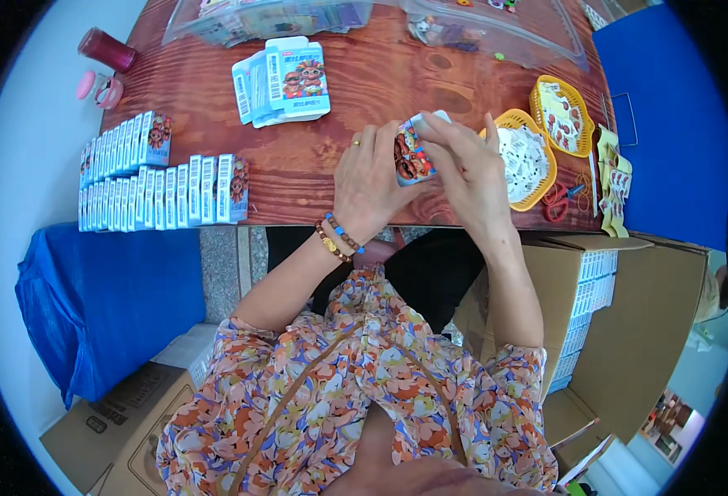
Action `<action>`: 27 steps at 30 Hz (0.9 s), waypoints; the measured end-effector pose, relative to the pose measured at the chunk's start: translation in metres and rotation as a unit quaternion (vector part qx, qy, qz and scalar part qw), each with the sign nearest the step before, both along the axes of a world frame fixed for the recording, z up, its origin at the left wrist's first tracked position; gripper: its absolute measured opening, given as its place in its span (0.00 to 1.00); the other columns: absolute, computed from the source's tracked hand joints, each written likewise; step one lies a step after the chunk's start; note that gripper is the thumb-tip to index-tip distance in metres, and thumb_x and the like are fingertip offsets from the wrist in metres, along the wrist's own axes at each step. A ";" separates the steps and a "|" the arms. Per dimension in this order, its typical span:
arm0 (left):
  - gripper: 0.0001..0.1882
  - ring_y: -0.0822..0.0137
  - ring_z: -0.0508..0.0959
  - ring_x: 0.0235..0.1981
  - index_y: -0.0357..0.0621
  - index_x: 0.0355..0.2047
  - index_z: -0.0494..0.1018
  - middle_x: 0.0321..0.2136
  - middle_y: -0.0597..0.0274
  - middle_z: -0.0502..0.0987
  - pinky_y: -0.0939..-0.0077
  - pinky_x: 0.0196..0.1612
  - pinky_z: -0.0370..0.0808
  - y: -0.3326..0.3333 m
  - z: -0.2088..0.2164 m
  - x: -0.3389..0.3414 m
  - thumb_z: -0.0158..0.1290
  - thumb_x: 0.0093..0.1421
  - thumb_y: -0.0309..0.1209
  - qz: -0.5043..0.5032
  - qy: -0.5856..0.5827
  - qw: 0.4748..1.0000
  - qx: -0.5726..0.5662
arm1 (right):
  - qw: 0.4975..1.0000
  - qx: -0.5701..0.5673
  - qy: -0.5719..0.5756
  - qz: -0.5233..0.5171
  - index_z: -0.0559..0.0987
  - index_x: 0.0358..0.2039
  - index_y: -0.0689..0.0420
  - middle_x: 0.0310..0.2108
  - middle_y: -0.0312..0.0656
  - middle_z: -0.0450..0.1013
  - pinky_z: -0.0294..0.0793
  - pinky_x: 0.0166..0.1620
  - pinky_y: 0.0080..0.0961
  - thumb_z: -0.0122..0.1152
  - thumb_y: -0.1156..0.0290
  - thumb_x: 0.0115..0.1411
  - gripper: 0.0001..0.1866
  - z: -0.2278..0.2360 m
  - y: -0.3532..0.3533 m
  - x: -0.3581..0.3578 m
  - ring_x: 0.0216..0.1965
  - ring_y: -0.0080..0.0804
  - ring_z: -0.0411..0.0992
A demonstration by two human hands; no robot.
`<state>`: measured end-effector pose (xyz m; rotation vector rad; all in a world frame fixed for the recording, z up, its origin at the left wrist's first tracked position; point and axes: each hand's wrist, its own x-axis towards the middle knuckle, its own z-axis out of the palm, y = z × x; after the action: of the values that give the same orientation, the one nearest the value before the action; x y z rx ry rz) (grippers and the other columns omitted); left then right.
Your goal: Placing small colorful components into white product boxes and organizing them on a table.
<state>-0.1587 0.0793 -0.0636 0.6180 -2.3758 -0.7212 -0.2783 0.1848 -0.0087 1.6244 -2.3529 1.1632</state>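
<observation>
Over the front of the table I hold a small light-blue printed carton (414, 159) with cartoon figures on its face. My left hand (369, 178) is closed round its left side, the thumb along the bottom edge. Bent over its right side and upper end are the fingers of my right hand (468, 169), touching the carton near a pale flap at the top. The fingertips partly hide that end. Flattened cartons (284, 81) of the same print lie in a pile beyond my left hand. Two rows of filled-out cartons (165, 190) stand at the left front.
To the right are a yellow basket of small white packets (551, 169), another yellow basket (585, 124), and red-handled scissors (556, 203). Clear plastic bins (496, 50) line the back. A red jar (107, 50) stands far left. An open cardboard box (637, 306) sits below, right.
</observation>
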 end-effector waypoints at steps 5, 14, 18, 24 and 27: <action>0.47 0.48 0.74 0.43 0.39 0.56 0.62 0.40 0.49 0.70 0.55 0.41 0.74 -0.007 0.003 0.002 0.74 0.40 0.44 0.020 0.057 0.997 0.042 | 0.987 -0.089 -0.080 -0.103 0.79 0.47 0.62 0.46 0.47 0.78 0.69 0.60 0.40 0.61 0.79 0.62 0.13 -0.004 0.021 0.023 0.56 0.38 0.74; 0.46 0.50 0.76 0.42 0.38 0.57 0.61 0.40 0.49 0.71 0.54 0.40 0.71 0.000 0.000 -0.003 0.71 0.43 0.44 0.059 0.019 0.998 0.022 | 0.970 -0.218 -0.097 -0.056 0.66 0.59 0.68 0.58 0.52 0.69 0.79 0.52 0.32 0.65 0.83 0.59 0.28 -0.071 0.004 0.041 0.53 0.43 0.76; 0.49 0.49 0.76 0.45 0.35 0.61 0.58 0.43 0.49 0.71 0.54 0.43 0.72 0.004 -0.002 -0.001 0.71 0.44 0.42 0.055 0.003 0.998 0.010 | 0.982 -0.170 -0.055 -0.070 0.67 0.58 0.68 0.54 0.51 0.72 0.79 0.51 0.30 0.63 0.85 0.60 0.26 -0.072 0.001 0.037 0.51 0.37 0.76; 0.35 0.49 0.80 0.44 0.35 0.64 0.60 0.42 0.46 0.77 0.63 0.46 0.78 -0.007 0.008 0.025 0.62 0.58 0.26 -0.084 0.090 0.976 0.179 | 0.901 -0.210 -0.379 -0.024 0.71 0.56 0.66 0.46 0.46 0.77 0.78 0.46 0.23 0.60 0.85 0.62 0.21 -0.053 0.012 0.024 0.44 0.27 0.77; 0.30 0.55 0.84 0.41 0.38 0.63 0.64 0.39 0.47 0.80 0.67 0.42 0.80 -0.014 0.007 0.032 0.58 0.60 0.22 -0.130 0.137 0.955 0.230 | 0.885 -0.226 -0.406 0.031 0.73 0.54 0.66 0.48 0.46 0.76 0.78 0.47 0.23 0.59 0.86 0.62 0.19 -0.051 0.019 0.015 0.43 0.27 0.77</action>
<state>-0.1269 0.0657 -0.0563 0.3550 -2.0560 -1.4050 -0.2630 0.2037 -0.0599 1.1724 -2.0765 2.5604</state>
